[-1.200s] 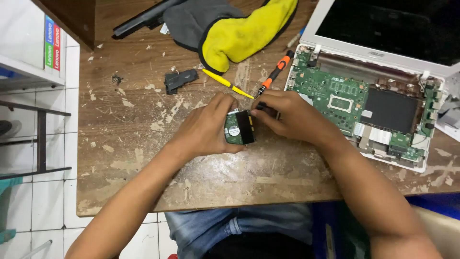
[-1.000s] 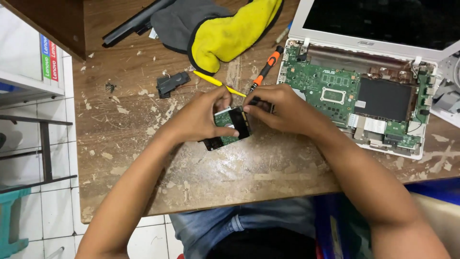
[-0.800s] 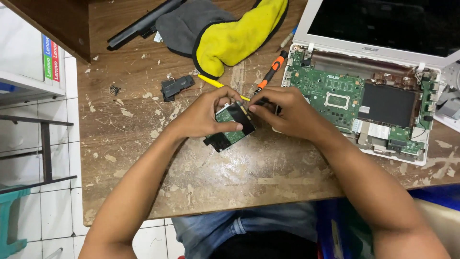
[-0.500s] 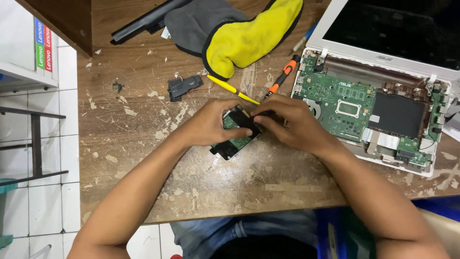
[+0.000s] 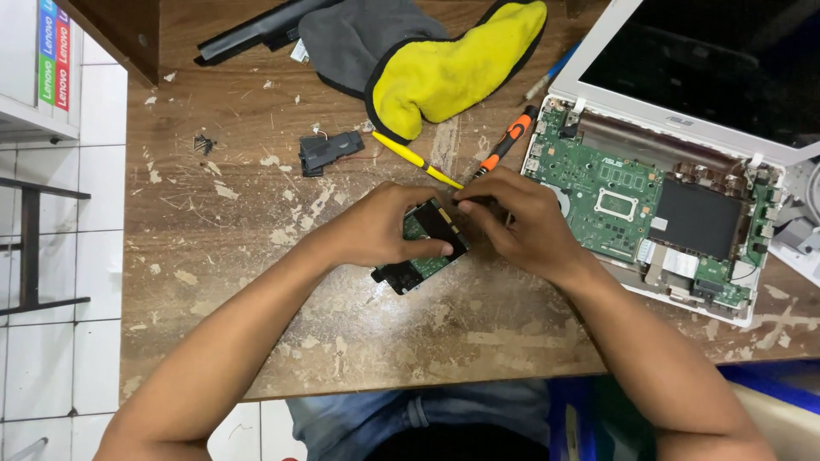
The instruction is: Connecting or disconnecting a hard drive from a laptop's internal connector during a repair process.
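Drive: small black hard drive with green circuit board, tilted, held just above the scarred wooden table, between both hands.
Left hand: fingers curled over the drive, gripping it.
Right hand: fingertips pinching the drive's upper corner.
Nearby: orange-handled screwdriver; yellow-and-grey cloth; opened white laptop with bare green motherboard to the right.
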